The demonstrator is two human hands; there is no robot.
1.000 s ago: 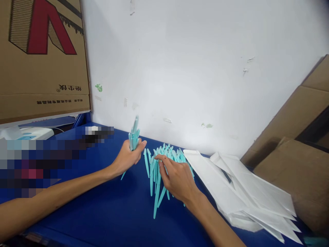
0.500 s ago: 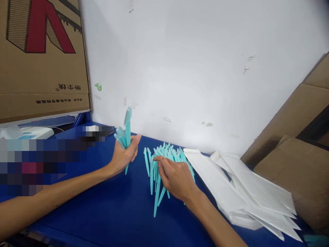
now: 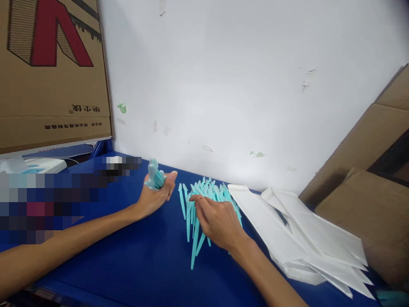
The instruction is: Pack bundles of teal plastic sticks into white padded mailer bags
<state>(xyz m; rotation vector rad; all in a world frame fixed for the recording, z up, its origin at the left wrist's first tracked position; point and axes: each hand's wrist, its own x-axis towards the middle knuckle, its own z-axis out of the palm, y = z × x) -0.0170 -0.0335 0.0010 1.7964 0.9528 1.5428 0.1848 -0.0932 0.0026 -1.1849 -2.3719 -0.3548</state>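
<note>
My left hand (image 3: 155,197) is closed around a bunch of turquoise eyebrow razors (image 3: 155,175), held upright above the blue table. Their flat heads stick up past the thumb, and the fingers hide the lower parts. To the right, a loose pile of the same razors (image 3: 194,251) lies on the table, with several handles pointing toward me. Over this pile is my right hand (image 3: 220,219), its fingers curled down and its thumb and index finger close together on a razor. Its other fingertips are hidden.
White paper sleeves (image 3: 303,238) lie overlapped right of the pile. A cardboard box (image 3: 367,221) stands at the far right, and a large printed carton (image 3: 54,85) at the upper left. Behind the blue table (image 3: 143,264) rises a white wall (image 3: 223,85). The left side is partly pixelated.
The razor that stood tall in my left hand has dropped down among the bunch, its heads now at about one level. My right hand has hardly moved.
</note>
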